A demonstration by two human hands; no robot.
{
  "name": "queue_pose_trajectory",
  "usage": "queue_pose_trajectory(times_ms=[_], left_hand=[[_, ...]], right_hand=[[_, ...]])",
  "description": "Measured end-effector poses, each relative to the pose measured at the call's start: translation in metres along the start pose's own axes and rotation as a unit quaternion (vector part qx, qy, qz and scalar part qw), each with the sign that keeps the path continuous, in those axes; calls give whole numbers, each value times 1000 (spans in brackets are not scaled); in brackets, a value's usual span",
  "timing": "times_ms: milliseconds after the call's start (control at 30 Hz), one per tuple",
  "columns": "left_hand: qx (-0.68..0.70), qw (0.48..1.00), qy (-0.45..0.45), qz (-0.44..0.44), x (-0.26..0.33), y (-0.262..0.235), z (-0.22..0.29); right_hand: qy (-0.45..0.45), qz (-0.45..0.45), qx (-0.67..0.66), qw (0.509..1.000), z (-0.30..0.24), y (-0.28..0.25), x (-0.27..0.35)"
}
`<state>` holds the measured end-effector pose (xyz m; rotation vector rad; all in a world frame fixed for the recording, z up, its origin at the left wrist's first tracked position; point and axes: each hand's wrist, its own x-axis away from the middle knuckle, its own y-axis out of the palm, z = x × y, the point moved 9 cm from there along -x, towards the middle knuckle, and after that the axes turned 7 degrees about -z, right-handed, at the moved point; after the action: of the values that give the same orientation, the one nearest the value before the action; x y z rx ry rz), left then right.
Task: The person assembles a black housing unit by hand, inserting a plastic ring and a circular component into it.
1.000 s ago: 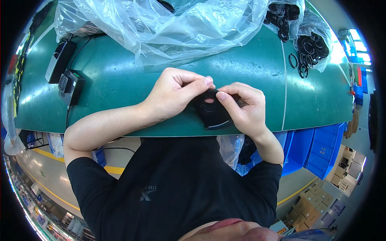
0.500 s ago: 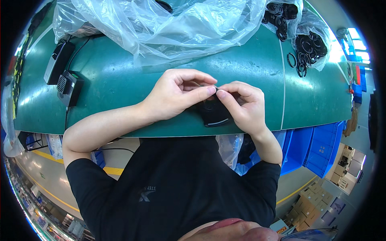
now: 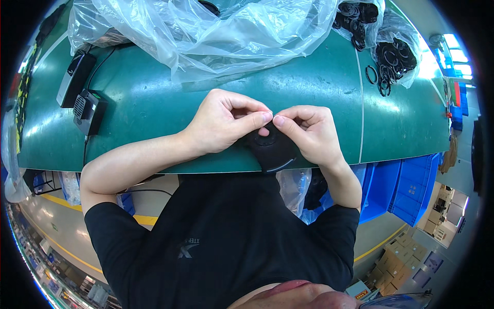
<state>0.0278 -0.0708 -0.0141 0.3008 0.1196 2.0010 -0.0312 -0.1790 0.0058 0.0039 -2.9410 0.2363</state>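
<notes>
I'm looking straight down at the green table [image 3: 154, 103], and both hands are up against a black part [image 3: 272, 152] sitting at the near edge of it, right in front of the body. My left hand [image 3: 224, 123] comes in from the left, fingers curled, the thumb and forefinger pinched together right over the top of the part. My right hand [image 3: 309, 131] mirrors it from the other side, its fingertips pressed in against the left hand's tips, the two nearly touching. Both are closed in a pinch at the top of that black part; whatever small bit sits between the fingertips is too small for me to make out. The part itself is dark, rounded, with a thin pale curved line along its lower side, and it rests partly under the right palm.

Further back, a big crumpled clear plastic bag [image 3: 216, 31] spreads over the far side of the table. To the far right, a smaller bag of black rings [image 3: 393, 56], a few loose ones beside it. On the left, a black box with a cable [image 3: 88, 110], well apart from the hands
</notes>
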Motion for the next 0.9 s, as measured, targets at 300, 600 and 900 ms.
queue_pose_trajectory(times_ms=[300,600,900], left_hand=[[139,987,-69,-40,-1,10,-9],[108,994,-18,-23,-2,6,-5],[85,994,-29,-57,0,11,-7]], right_hand=[[-52,124,-135,982,4,-29,4],[-41,53,-160,985,3,-11,-2],[-37,85,-133,987,5,-25,2]])
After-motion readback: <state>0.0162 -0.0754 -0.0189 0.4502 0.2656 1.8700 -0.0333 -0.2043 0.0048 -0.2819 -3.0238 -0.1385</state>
